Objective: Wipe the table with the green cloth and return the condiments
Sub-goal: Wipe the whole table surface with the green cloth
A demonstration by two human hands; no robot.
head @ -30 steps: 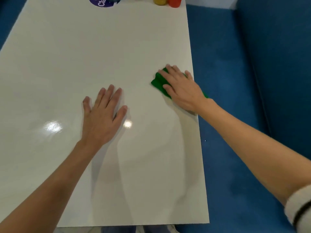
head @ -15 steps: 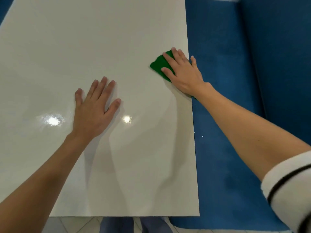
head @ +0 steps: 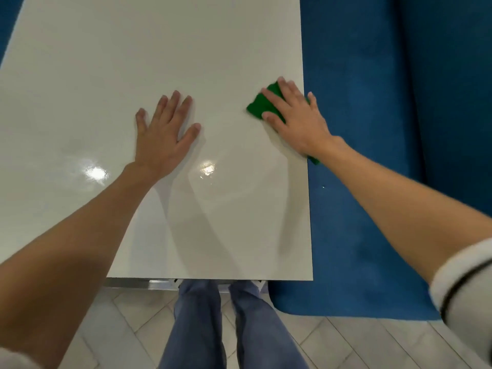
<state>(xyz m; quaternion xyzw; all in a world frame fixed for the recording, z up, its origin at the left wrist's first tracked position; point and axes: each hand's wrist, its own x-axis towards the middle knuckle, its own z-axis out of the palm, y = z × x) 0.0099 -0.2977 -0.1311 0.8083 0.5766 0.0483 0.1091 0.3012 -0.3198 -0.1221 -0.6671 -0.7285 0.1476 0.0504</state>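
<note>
The green cloth lies on the glossy white table right at its right edge. My right hand presses flat on top of it, fingers spread, covering most of it; a small green corner sticks out past the table edge under my wrist. My left hand rests palm down on the bare tabletop, fingers apart, holding nothing, about a hand's width left of the cloth. No condiments are in view.
A blue upholstered bench runs along the table's right side, close to the edge. The table's near edge is just above my legs in blue jeans. Light tiled floor lies below.
The view has tilted down, so the condiments at the far end left the frame and my legs appeared. My right hand slid the cloth along the table's right edge. My left hand stays flat.
</note>
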